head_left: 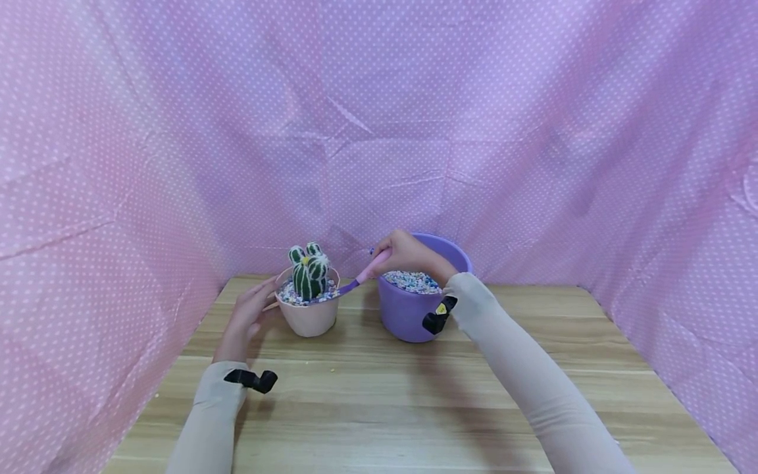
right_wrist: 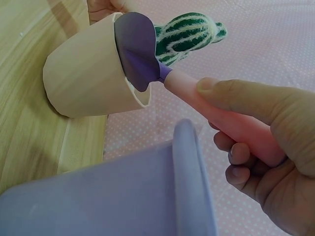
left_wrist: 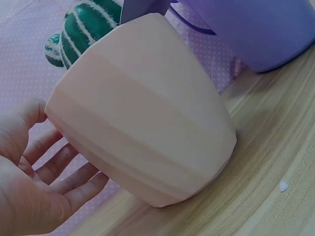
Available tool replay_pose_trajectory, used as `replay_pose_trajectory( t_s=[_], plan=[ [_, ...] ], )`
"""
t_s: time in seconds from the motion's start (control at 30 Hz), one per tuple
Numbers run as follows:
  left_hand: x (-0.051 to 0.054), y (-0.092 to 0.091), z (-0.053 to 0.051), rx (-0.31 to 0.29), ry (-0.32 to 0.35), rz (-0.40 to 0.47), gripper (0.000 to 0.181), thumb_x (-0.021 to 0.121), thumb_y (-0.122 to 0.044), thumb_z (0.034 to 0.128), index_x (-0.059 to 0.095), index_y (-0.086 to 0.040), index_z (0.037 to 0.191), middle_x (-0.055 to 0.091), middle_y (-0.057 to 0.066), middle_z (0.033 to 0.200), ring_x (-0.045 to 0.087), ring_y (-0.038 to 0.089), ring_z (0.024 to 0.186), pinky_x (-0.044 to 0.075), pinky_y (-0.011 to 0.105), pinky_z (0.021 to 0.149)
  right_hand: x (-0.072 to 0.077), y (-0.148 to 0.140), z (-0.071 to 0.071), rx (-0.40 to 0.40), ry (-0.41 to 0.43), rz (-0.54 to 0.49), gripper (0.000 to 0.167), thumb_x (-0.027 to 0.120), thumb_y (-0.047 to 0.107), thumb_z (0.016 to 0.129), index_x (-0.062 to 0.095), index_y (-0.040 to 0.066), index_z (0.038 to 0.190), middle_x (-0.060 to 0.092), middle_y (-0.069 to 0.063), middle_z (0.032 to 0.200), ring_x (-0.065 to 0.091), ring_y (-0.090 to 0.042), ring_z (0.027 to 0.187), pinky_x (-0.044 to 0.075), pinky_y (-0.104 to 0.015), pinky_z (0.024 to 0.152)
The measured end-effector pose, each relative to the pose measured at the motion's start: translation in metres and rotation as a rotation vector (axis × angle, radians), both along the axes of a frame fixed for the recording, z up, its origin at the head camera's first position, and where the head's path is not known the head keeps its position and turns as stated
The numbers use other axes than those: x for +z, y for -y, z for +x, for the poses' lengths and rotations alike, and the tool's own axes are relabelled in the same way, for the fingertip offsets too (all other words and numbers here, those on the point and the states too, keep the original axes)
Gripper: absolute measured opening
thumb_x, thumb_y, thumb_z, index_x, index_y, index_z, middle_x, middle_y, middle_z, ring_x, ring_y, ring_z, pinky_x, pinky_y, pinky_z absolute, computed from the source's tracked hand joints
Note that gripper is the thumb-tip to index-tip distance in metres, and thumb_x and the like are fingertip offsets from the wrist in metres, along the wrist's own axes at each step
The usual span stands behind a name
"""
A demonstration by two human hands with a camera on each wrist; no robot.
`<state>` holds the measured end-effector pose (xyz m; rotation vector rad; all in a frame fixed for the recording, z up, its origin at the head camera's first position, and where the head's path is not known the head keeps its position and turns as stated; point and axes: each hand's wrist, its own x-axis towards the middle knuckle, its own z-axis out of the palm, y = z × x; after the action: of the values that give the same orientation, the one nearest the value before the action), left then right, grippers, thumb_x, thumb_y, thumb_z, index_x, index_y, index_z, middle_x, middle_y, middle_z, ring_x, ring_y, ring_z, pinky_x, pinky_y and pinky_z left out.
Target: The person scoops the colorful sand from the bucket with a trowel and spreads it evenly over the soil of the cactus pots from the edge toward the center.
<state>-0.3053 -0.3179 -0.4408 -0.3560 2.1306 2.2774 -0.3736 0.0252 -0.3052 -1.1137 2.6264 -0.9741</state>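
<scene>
A pale pink flowerpot (head_left: pixel 309 320) stands on the left of the table, holding a green, white-striped cactus (head_left: pixel 306 280) among small multicoloured pebbles. My left hand (head_left: pixel 247 315) touches the pot's left side with fingers spread and nearly straight, as the left wrist view shows. My right hand (head_left: pixel 404 255) grips the pink handle of a small garden trowel (right_wrist: pixel 219 115). Its purple blade (right_wrist: pixel 138 46) is tilted over the flowerpot's rim, beside the cactus. Below the right hand stands a purple bucket (head_left: pixel 408 316) with similar pebbles (head_left: pixel 414 282) inside.
Both containers stand near the back of a wooden table (head_left: pixel 355 408). A stray white pebble (left_wrist: pixel 284 186) lies on the wood near the flowerpot. Pink dotted cloth (head_left: pixel 379 178) hangs behind and along both sides.
</scene>
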Motion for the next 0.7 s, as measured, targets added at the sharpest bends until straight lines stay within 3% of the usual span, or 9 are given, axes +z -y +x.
replay_pose_trajectory(
  t_s=[0.1,0.27,0.4,0.53,0.7],
  plan=[
    [0.001,-0.002,0.001,0.017,0.004,0.003,0.063,0.054,-0.039,0.1053,0.036,-0.010,0.158,0.032,0.011,0.166,0.044,0.027,0.143,0.056,0.024,0.102,0.000,0.000,-0.002,0.002,-0.010,0.005,0.025,0.088,0.019,0.077,0.081,0.006,0.098,0.079,-0.005,0.090,0.070,-0.015,0.081,0.060,-0.026,0.079],
    [0.005,-0.009,0.012,0.022,0.022,-0.018,0.061,0.050,-0.036,0.1065,0.034,-0.011,0.159,0.032,0.012,0.165,0.043,0.028,0.145,0.048,0.034,0.115,-0.001,-0.001,-0.005,0.011,-0.012,0.001,0.026,0.088,0.019,0.078,0.081,0.006,0.099,0.079,-0.006,0.092,0.070,-0.015,0.083,0.060,-0.026,0.080],
    [0.008,-0.013,0.024,0.013,0.017,-0.066,0.061,0.052,-0.032,0.1059,0.032,-0.011,0.160,0.042,0.013,0.159,0.058,0.013,0.126,0.041,0.038,0.121,-0.001,-0.001,-0.005,0.013,-0.017,-0.008,0.023,0.089,0.019,0.077,0.082,0.007,0.095,0.079,-0.004,0.088,0.069,-0.014,0.079,0.059,-0.024,0.076],
    [0.009,-0.016,0.029,0.018,-0.025,-0.043,0.062,0.056,-0.025,0.1046,0.033,-0.008,0.159,0.051,0.006,0.145,0.062,-0.003,0.102,0.047,0.034,0.116,-0.001,0.001,-0.004,0.014,-0.014,-0.011,0.019,0.088,0.020,0.078,0.082,0.008,0.090,0.079,-0.002,0.084,0.069,-0.013,0.076,0.059,-0.024,0.072],
    [0.007,-0.015,0.027,0.008,-0.029,-0.003,0.061,0.056,-0.027,0.1050,0.035,-0.008,0.159,0.048,0.008,0.148,0.061,-0.003,0.103,0.049,0.032,0.113,-0.002,0.003,-0.002,0.020,0.003,-0.020,0.018,0.089,0.021,0.078,0.082,0.009,0.089,0.078,-0.002,0.083,0.067,-0.014,0.074,0.058,-0.024,0.070]
  ],
)
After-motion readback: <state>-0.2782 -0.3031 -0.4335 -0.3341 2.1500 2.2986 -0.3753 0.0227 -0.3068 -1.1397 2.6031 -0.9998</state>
